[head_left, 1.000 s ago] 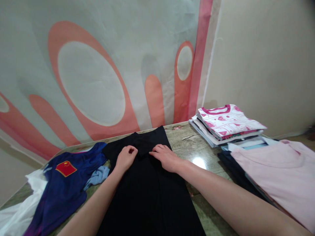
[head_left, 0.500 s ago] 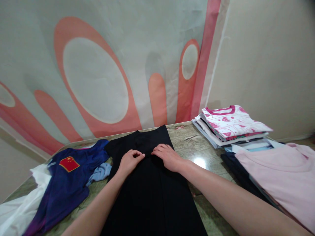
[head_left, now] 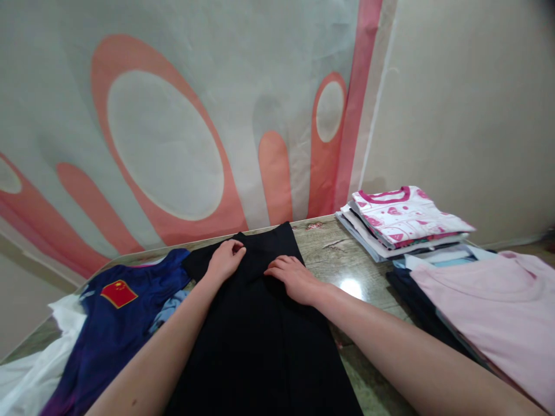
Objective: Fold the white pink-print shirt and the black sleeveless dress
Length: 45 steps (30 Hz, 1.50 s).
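Observation:
A black garment (head_left: 264,346) lies spread lengthwise before me, its far end near the table's back edge and its near end beyond the bottom of the view. Toward its far left part, my left hand (head_left: 225,260) has thumb and forefinger drawn together in a pinch at the black cloth. My right hand (head_left: 295,277) rests palm down on the right half, fingers stretched out over the fabric. Slight creases run across the cloth between both hands. What kind of garment it is I cannot make out.
Left of it lie a dark blue shirt (head_left: 108,335) with a red flag patch, white cloth (head_left: 39,352) and light blue cloth (head_left: 169,309). On the right stand a folded stack topped by a pink-and-white shirt (head_left: 403,214) and another topped by a pink shirt (head_left: 489,294). A wall rises behind the table (head_left: 325,254).
My left hand has moved up and to the left over the black garment, away from the right hand. My right hand has stayed nearly in place.

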Tool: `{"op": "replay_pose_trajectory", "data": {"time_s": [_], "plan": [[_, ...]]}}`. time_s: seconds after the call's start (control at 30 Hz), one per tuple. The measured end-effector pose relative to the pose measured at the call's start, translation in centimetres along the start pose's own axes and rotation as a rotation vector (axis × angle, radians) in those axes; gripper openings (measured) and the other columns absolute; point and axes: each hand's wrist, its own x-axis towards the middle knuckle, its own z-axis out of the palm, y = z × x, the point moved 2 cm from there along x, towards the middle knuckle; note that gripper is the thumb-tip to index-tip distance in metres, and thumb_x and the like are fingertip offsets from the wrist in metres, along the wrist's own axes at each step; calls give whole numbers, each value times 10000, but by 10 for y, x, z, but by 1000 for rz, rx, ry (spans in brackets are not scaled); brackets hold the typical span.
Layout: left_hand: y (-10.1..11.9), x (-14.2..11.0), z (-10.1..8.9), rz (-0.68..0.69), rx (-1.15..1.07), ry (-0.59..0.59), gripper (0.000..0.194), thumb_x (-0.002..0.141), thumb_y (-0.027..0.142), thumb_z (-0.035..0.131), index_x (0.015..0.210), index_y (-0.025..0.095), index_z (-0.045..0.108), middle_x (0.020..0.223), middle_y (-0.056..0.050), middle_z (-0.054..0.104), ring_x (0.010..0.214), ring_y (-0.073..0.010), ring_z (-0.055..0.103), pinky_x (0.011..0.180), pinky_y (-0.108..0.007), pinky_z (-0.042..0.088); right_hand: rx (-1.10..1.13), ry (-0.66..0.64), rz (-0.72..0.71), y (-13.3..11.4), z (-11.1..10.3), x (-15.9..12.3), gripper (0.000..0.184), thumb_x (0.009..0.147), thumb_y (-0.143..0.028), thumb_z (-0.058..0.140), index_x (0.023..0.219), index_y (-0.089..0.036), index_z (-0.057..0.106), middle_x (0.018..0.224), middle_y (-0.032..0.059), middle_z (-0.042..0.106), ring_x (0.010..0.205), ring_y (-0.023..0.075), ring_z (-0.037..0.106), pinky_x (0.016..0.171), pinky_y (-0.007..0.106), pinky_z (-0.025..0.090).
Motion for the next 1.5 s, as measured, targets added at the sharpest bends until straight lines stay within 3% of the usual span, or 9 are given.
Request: {"op": "replay_pose_trajectory", "data": {"time_s": [0.17, 0.33, 0.4, 0.7, 0.93, 1.17, 1.33, 1.5], "plan": [[14, 56, 21, -62, 60, -122, 391, 838, 540, 494, 795, 200, 682, 883, -82, 708, 858, -246, 639, 726, -290, 426, -12, -5, -1, 0, 0, 0, 540, 772, 42, 457, 1237, -212, 559, 1222, 62, 573, 1195, 204, 402, 943, 358, 327], [24, 85, 47, -145, 40, -215, 337, 670, 532, 703, 633, 200, 662, 718, -72, 700, 770, -244, 654, 658, -269, 431, -8, 19, -15, 1, -1, 0, 518, 775, 24, 469, 1226, -209, 571, 1220, 59, 577, 1168, 206, 420, 945, 359, 328], [25, 93, 53, -159, 12, -240, 323, 669, 518, 713, 638, 199, 672, 706, -61, 701, 727, -228, 652, 626, -262, 427, -5, 30, -14, 2, -1, 0, 503, 785, 19, 470, 1219, -212, 577, 1216, 61, 579, 1164, 208, 422, 942, 361, 328], [41, 111, 78, -130, -21, -190, 273, 826, 427, 597, 806, 172, 691, 802, -63, 715, 756, -203, 655, 633, -251, 433, -16, 21, -11, 1, -2, 1, 506, 791, 11, 464, 1234, -212, 571, 1218, 62, 581, 1160, 209, 426, 940, 366, 333], [53, 92, 89, -46, 102, -40, 294, 959, 370, 401, 1126, 187, 561, 1043, -137, 675, 993, -266, 627, 835, -353, 426, -25, 21, -2, 2, -1, 0, 546, 790, 2, 454, 1295, -196, 518, 1241, 69, 573, 1179, 207, 420, 947, 363, 338], [41, 91, 78, -69, 85, -43, 391, 941, 493, 385, 1075, 172, 562, 1003, -157, 679, 981, -303, 629, 818, -376, 433, -27, 27, -1, 2, -1, -1, 509, 807, -7, 455, 1275, -193, 532, 1239, 64, 576, 1179, 197, 423, 954, 356, 338], [2, 93, 52, -102, -46, -152, 374, 934, 453, 389, 839, 181, 628, 813, -80, 699, 824, -216, 650, 734, -274, 439, -12, 12, 8, 2, -1, -1, 508, 811, 1, 461, 1272, -198, 535, 1233, 66, 576, 1188, 193, 419, 959, 357, 334], [-24, 76, 30, -172, -224, -192, 377, 866, 508, 477, 888, 178, 658, 752, -29, 682, 694, -167, 616, 595, -226, 421, 0, 11, 25, 0, 1, 0, 488, 835, -1, 452, 1263, -218, 546, 1221, 66, 583, 1176, 197, 427, 952, 366, 334]]}}
